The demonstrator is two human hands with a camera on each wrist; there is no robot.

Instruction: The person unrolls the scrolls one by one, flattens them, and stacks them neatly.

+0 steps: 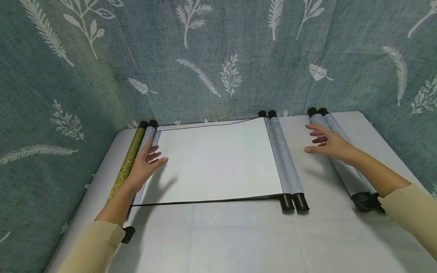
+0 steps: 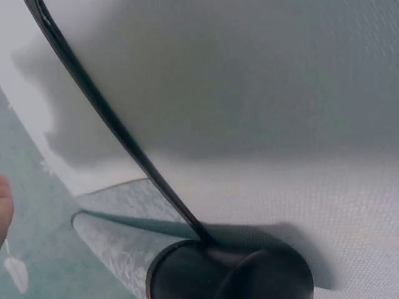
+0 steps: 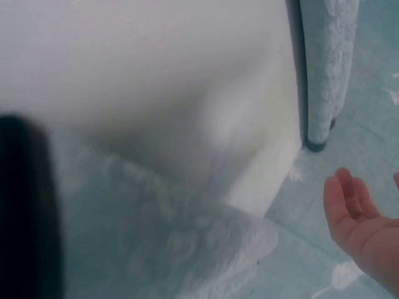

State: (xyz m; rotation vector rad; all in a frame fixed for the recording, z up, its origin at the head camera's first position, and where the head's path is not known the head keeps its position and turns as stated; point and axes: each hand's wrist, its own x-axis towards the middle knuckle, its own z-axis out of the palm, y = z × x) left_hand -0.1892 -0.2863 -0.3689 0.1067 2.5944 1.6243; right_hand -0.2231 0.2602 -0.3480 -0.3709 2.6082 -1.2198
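A scroll lies partly unrolled, its blank white sheet (image 1: pixel 218 163) spread between rollers with black end caps. My left hand (image 1: pixel 145 165), fingers apart and gently bent, is over the sheet's left edge, beside a yellow-green patterned roll (image 1: pixel 128 163). Only a sliver of that hand (image 2: pixel 5 208) enters the left wrist view, where a black roller cap (image 2: pixel 230 271) fills the bottom. My right hand (image 1: pixel 331 144) hovers over a separate grey scroll (image 1: pixel 345 170) with nothing in its grasp; its fingers (image 3: pixel 336 199) are loosely bent in the right wrist view.
Grey rolls (image 1: pixel 283 155) edge the sheet on its right side. Everything lies on a white-covered table (image 1: pixel 211 239). Teal cloth (image 1: pixel 239 49) with white leaf prints hangs behind the table and along both sides.
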